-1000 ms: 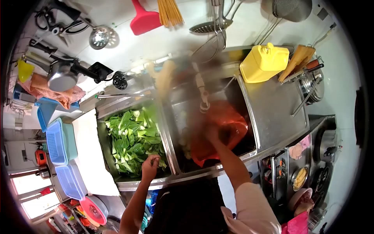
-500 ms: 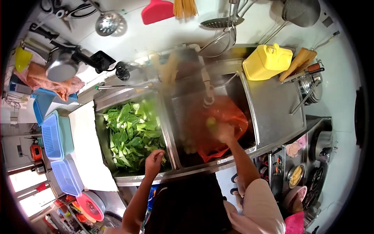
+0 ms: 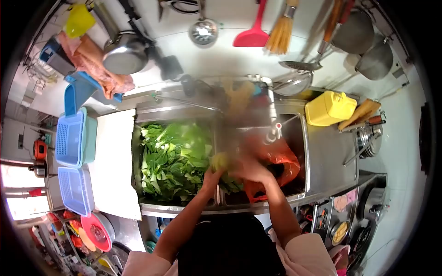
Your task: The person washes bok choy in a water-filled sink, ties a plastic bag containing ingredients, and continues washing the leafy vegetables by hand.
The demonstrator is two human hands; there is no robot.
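Observation:
Over the divider between two sink basins, my left hand (image 3: 212,178) is closed around a head of leafy greens that looks like bok choy (image 3: 220,161), its pale base pointing up. Green leaves hang below, by the right basin. Close beside it, my right hand (image 3: 254,170) reaches across from the right; haze blurs its fingers, so its grip is unclear. Loose bok choy leaves (image 3: 170,161) fill the left basin. A red plastic bag (image 3: 289,161) lies crumpled with its mouth open in the right basin, partly behind my right hand.
A white faucet (image 3: 272,110) hangs over the right basin. The yellow jug (image 3: 329,109) stands on the right drainboard. A white board (image 3: 115,165) and blue baskets (image 3: 71,138) are at the left. Utensils, including a red spatula (image 3: 251,38), hang on the wall.
My right hand has moved left from over the red bag with the greens, and my left hand has come right to meet it and grip them. The view has shifted too.

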